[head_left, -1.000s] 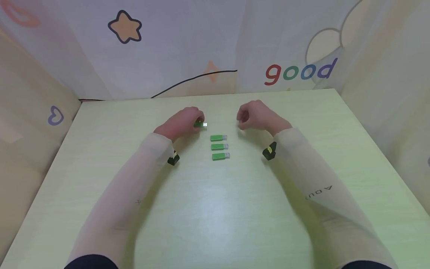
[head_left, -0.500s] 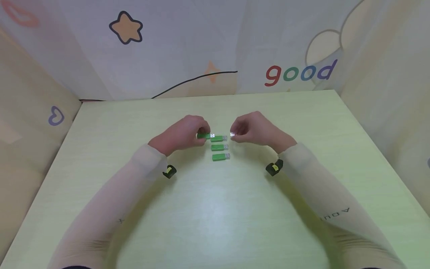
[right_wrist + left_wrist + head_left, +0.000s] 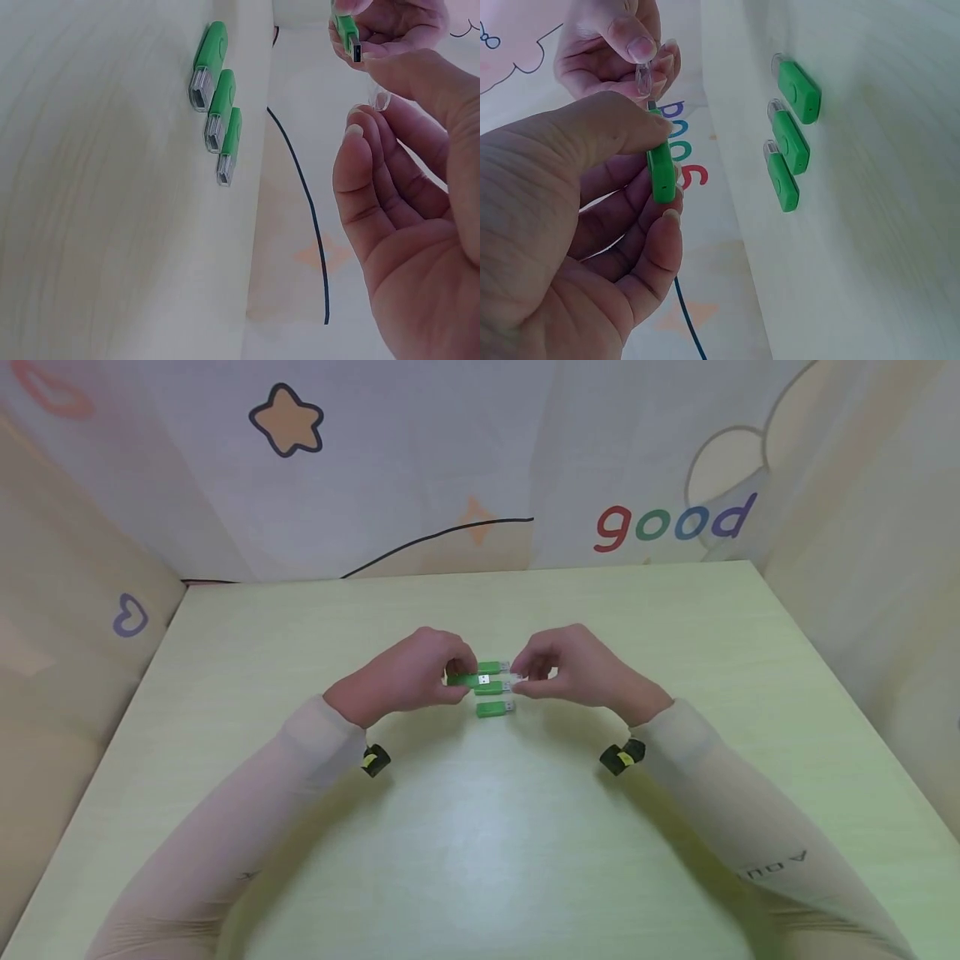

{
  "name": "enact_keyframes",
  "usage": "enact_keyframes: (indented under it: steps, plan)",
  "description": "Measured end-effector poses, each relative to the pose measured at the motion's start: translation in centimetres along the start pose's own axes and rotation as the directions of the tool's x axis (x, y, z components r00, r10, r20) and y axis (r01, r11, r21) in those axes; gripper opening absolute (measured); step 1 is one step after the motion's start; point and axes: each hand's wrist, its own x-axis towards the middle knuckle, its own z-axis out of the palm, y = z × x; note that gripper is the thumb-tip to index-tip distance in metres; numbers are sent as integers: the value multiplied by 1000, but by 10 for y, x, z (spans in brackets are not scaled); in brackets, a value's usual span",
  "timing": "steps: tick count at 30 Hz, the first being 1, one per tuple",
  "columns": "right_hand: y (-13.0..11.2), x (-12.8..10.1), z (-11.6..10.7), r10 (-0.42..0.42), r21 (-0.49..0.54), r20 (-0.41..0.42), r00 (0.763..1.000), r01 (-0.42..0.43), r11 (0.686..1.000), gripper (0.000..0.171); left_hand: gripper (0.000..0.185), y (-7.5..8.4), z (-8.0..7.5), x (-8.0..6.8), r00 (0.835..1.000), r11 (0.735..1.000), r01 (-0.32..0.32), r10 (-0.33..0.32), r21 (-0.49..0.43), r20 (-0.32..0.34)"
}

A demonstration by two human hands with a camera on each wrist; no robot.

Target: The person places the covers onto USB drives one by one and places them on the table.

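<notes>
My left hand pinches a green USB stick between thumb and fingers, above the table. Its bare metal plug points toward my right hand. A small clear cap is pinched in the right hand's fingertips, close to the plug and apart from it. Three more green USB sticks lie in a row on the table, below and between the hands: the near one, the middle one and the far one. Each of these wears a clear cap over its plug.
The pale wooden table runs back to a printed curtain with a star and the word "good". More curtain hangs at both sides. A small black-and-yellow device sits at the right wrist, another at the left.
Both hands have come toward me and closer together, bringing the USB stick and the cap over the row. The three sticks on the table have stayed in place.
</notes>
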Motion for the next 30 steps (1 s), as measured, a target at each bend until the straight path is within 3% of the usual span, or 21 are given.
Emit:
enact_keyframes:
  steps: [11,21,30]
  plan:
    - [1,-6,2,-2,74,-7,1000,3,997,20,9,3,0,-5,998,999,-54,54,-1,-18]
    - [0,-4,11,-79,121,-31,996,82,989,18,10,8,3,-7,997,997,-76,76,5,-28]
    - [-4,-5,14,-97,142,-38,995,101,985,15,8,9,6,-5,992,993,-119,119,13,-47]
